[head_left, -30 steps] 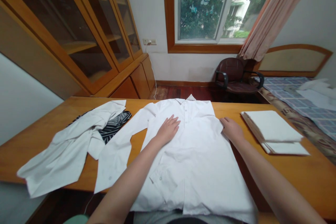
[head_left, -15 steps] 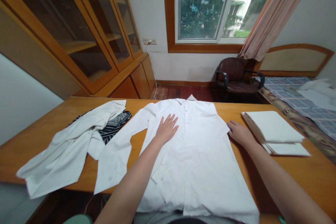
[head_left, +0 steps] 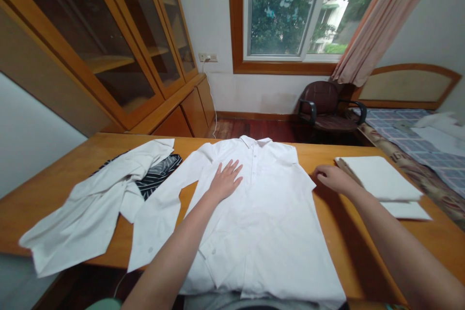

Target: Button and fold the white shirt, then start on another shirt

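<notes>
A white long-sleeved button shirt (head_left: 272,213) lies face up on the wooden table (head_left: 348,232), its collar at the far edge and its hem by my body. One sleeve stretches out to the left; on the right only a short folded edge shows, the rest of that sleeve being hidden. My left hand (head_left: 227,181) rests flat on the shirt's chest, fingers spread. Just beyond the shirt's right edge, my right hand (head_left: 330,178) hovers a little over the table with curled fingers. No cloth shows in it, and a small gap parts it from the shirt.
A crumpled white garment (head_left: 98,208) and a black striped cloth (head_left: 160,174) lie on the left, the white one hanging over the front edge. Folded white cloths (head_left: 381,179) are stacked at the right. Behind the table stand an armchair (head_left: 319,106) and a bed (head_left: 410,131).
My right hand has come away from the shirt's right edge and is slightly raised. The shirt has shifted a little left, its collar lying flatter. My left hand stays flat on it.
</notes>
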A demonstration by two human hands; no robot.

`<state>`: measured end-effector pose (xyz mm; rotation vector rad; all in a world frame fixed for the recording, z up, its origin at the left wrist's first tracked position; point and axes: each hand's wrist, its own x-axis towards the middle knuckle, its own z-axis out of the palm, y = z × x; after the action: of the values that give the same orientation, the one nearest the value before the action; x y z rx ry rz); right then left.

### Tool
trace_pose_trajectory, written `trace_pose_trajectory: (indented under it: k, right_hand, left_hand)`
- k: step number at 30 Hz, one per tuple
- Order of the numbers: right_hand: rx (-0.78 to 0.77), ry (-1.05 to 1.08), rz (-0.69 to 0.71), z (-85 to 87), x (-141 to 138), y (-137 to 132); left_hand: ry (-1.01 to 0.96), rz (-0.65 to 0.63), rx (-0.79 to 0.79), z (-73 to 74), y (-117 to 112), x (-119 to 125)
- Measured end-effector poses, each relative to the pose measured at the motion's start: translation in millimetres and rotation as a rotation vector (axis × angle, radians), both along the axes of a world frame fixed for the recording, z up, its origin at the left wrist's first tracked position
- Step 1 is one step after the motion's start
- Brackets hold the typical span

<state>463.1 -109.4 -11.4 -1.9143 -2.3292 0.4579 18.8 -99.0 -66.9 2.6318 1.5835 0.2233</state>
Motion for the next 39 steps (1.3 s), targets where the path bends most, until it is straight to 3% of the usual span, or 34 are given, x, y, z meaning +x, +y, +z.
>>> trace_pose_trajectory:
  k: [4,10,15,20,31,35,39]
  right_hand:
    - [0.193,0.066,-0.199,-7.2,-21.1,26.3]
    - [0.161,0.211,-0.316,-27.7,-58.5,72.3]
    - [0.181,0.288,-0.485,-33.7,-63.3,105.8]
    - [0.25,0.342,-0.601,-30.8,-63.3,121.5]
    - [0.347,0.452,-0.551,-34.6,-65.4,123.3]
    - [0.357,0.486,-0.47,-35.1,-56.6,106.6]
    - [0.323,0.531,-0.401,-34.4,-40.1,72.5]
  left_hand:
    - [0.016,0.008,0.016,-1.2,-0.6,0.5]
    - [0.015,0.008,0.045,-2.9,-0.8,0.2]
    - [0.008,0.003,0.041,-4.9,-1.1,-0.8]
    - [0.008,0.001,0.043,-4.2,-2.4,-0.9]
    - [0.017,0.048,0.052,-2.9,-1.6,1.3]
    - [0.029,0.061,0.047,-5.2,3.7,-2.1]
    - [0.04,0.078,0.041,-4.6,7.9,-8.6]
